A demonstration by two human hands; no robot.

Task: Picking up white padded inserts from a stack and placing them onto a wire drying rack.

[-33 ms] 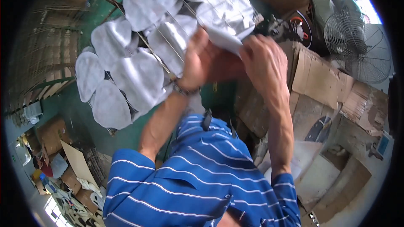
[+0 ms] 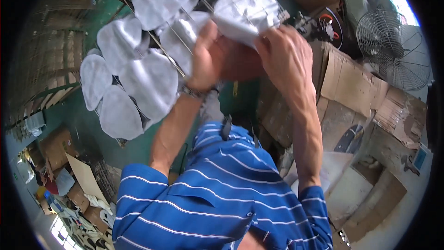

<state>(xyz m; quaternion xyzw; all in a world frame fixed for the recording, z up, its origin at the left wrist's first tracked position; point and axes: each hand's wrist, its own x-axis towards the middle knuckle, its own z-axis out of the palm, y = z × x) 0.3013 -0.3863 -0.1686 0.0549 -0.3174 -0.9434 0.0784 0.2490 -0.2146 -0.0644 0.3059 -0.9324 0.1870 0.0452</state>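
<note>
While both my left hand [image 2: 208, 55] and right hand [image 2: 284, 53] are pinching this white fabric piece [image 2: 245, 11] on the wire rack [image 2: 178, 41], I'm risking a snag. Tugging too hard could be tearing it or knocking neighbouring pieces [image 2: 138, 78] loose.

I see a pale grey fabric piece [image 2: 247, 11] held up near the top of my view, pinched between both hands. It is soft and crumpled, its lower edge folded over the fingers, with thin wires crossing its face. It lies against a wire rack [image 2: 173, 48], touching it. On that rack hang more grey pieces [image 2: 138, 78] of the same cloth: rounded, cup-like ovals, overlapping one another in a cluster running down to the left.
</note>
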